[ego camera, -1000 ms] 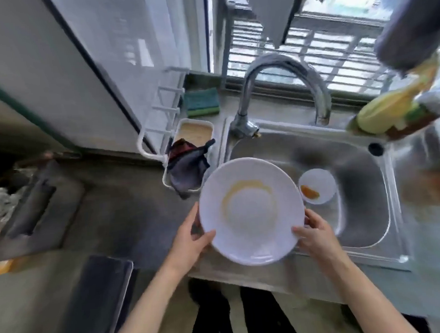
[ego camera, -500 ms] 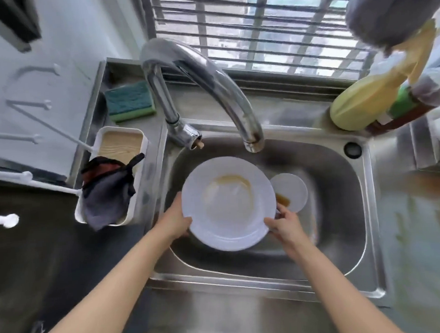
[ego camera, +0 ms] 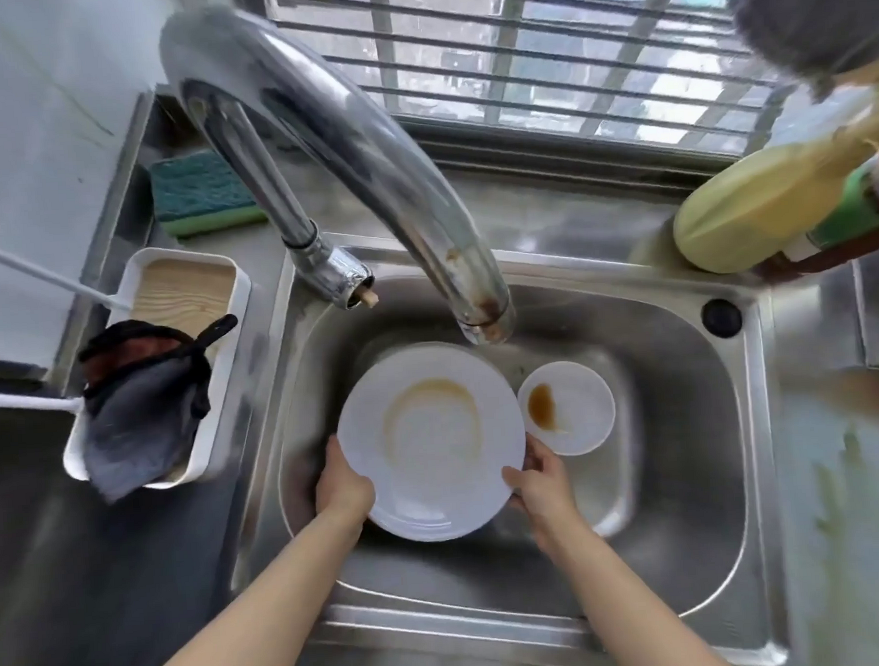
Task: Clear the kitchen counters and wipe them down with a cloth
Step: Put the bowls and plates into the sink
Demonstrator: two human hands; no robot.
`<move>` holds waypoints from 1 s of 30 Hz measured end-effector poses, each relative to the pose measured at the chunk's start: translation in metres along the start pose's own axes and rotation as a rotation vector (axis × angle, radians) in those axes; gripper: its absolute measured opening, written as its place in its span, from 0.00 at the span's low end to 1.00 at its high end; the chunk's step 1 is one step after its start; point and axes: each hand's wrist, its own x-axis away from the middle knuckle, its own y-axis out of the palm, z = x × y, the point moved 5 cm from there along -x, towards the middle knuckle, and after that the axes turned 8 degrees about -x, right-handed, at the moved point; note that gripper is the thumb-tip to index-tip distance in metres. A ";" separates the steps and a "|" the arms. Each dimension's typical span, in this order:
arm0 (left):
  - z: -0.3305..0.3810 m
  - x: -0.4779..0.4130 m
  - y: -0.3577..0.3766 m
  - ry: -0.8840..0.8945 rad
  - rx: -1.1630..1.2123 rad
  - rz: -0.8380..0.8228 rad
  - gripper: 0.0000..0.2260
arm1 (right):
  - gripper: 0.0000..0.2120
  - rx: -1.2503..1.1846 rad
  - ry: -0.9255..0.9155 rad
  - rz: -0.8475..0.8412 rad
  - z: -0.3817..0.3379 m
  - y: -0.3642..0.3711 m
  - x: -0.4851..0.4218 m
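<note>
Plate, white, round, soiled with a brown sauce ring: you hold it at two opposite edges. Your left hand grips the left rim. Your right hand grips the right rim, thumb lying over the top and fingers curled beneath. Location: inside the steel sink, low in the basin, far edge beneath the faucet spout; whether it already rests on the sink floor cannot be told. Change: a second ago you carried it above the sink's front rim, nearer the counter; it has since gone forward and down into the basin. Meaning, as a judgement: one more item is off the worktop, release looks to be next, and wiping has not begun. Orientation: dirty face up toward you, roughly level; being round, it has no long axis. Adjacent: small white dish with a brown smear, just right of the plate, rims meeting or overlapping. Further out: dark cloth draped over a white caddy left of the sink; green sponge behind that; yellow-green bottle at the right rear corner; dark counter at left.
</note>
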 end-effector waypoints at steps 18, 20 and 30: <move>0.002 0.008 0.001 0.031 0.090 -0.136 0.29 | 0.19 0.265 -0.019 0.079 0.020 -0.020 -0.027; 0.009 0.017 -0.005 0.053 0.059 -0.123 0.34 | 0.18 0.356 -0.051 0.029 0.014 -0.019 -0.023; 0.054 0.122 -0.067 0.389 0.223 -0.209 0.16 | 0.18 0.632 -0.295 -0.226 -0.068 0.007 0.064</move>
